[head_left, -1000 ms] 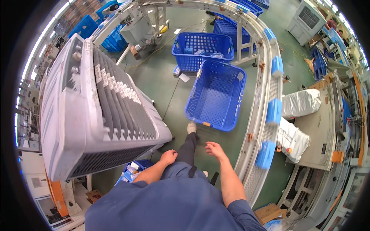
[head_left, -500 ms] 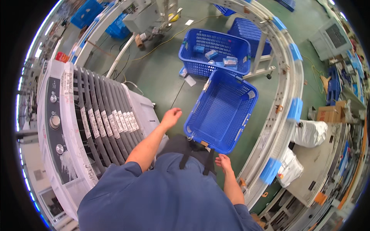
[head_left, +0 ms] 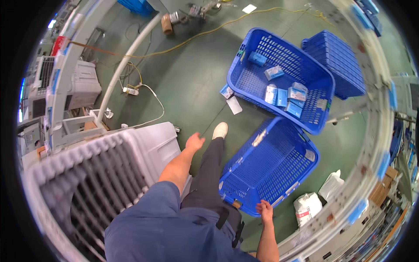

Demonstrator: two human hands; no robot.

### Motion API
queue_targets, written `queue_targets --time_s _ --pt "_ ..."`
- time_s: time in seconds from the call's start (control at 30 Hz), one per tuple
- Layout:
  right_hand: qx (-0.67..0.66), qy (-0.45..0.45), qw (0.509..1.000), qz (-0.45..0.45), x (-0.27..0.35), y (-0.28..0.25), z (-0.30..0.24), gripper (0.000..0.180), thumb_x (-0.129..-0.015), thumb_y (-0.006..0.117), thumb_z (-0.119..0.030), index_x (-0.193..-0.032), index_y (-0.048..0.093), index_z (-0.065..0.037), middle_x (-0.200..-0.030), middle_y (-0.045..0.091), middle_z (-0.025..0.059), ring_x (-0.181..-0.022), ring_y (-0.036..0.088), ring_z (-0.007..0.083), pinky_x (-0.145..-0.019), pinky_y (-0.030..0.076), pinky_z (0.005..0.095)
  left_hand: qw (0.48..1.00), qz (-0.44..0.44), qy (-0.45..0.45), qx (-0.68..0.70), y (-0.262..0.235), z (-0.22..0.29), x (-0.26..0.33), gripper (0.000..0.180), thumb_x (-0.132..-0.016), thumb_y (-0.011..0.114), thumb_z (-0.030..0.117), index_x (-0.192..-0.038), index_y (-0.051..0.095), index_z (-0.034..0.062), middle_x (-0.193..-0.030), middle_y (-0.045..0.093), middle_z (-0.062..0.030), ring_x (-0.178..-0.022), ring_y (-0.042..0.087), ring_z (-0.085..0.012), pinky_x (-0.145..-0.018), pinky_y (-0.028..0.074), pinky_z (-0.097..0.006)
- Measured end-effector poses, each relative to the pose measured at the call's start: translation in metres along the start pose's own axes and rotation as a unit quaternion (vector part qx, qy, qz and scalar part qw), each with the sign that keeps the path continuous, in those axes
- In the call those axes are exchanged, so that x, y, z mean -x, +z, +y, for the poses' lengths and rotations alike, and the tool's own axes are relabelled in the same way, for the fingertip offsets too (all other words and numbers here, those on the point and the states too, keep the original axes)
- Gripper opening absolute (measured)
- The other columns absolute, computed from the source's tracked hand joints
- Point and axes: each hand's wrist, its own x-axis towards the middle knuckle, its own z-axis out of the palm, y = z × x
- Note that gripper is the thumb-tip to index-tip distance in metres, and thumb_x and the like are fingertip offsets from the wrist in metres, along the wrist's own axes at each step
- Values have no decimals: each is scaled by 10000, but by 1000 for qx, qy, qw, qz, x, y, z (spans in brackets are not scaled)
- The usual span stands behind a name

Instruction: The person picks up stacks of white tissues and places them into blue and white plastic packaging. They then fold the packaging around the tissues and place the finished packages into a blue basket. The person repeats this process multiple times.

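Note:
My left hand (head_left: 195, 142) hangs in the air over the floor, between a grey-white slatted unit and an empty blue plastic basket (head_left: 266, 155). It holds nothing, and its slightly blurred fingers are apart. At the basket's near rim is my right hand (head_left: 264, 211), fingers loosely spread with nothing in them; whether they touch the rim I cannot tell. The empty basket stands against a second blue basket (head_left: 244, 50), which holds several small blue-and-white boxes (head_left: 281, 96). Outside that one, a small box (head_left: 226, 91) and a white paper (head_left: 234, 105) lie on the floor.
The slatted unit (head_left: 159, 142) stands close on my left. A curved metal conveyor frame (head_left: 375, 118) runs along the right. Behind the baskets is another blue basket (head_left: 336, 63). White bags (head_left: 307, 208) lie at right; a yellow cable (head_left: 205, 33) crosses the floor.
The view has shifted, and the slatted unit now appears lower and nearer. One leg has come forward, its white shoe now showing. Both hands remain without anything in them.

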Motion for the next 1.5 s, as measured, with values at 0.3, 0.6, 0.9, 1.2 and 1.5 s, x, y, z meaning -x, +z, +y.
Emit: queue_targets --time_s 0.3,0.6,0.9,1.2,1.5 --pt "46 113 991 46 -175 166 -127 877 -815 752 -400 -1443 291 4 -1198 560 136 -1075 561 215 -899 464 373 996 6 29 83 47 110 -346 726 -808 680 381 -1404 420 57 -1366 508 -199 -1251 500 -338 -1055 404 -412" --pt "244 -48 966 70 -225 221 -93 540 -884 621 -181 -1291 378 79 -1157 562 315 -1097 539 468 -970 397 452 971 -79 -6 224 116 125 -513 625 -822 678 389 -1271 470 7 -1285 546 -245 -1206 531 -360 -997 433 -415" --pt "323 12 938 124 -211 228 -96 507 -931 543 -286 -1250 358 62 -997 623 322 -948 592 498 -852 454 499 962 -9 -30 273 106 67 -468 568 -814 665 425 -1158 512 1 -1223 589 -233 -1124 587 -335 -943 460 -413" --pt "362 38 904 225 -146 130 -43 416 -934 500 -370 -1062 415 17 -848 629 311 -824 606 490 -744 462 562 986 23 -13 163 -9 -28 -212 707 -683 835 278 -1171 474 -85 -1027 644 -198 -889 647 -248 -796 522 -356" --pt "169 -39 948 268 -266 74 -90 468 -923 524 -358 -1113 475 66 -992 640 312 -940 634 458 -847 497 491 910 95 -19 403 -13 -24 20 526 -775 786 161 -1145 473 -45 -988 637 -125 -842 630 -182 -749 519 -321"
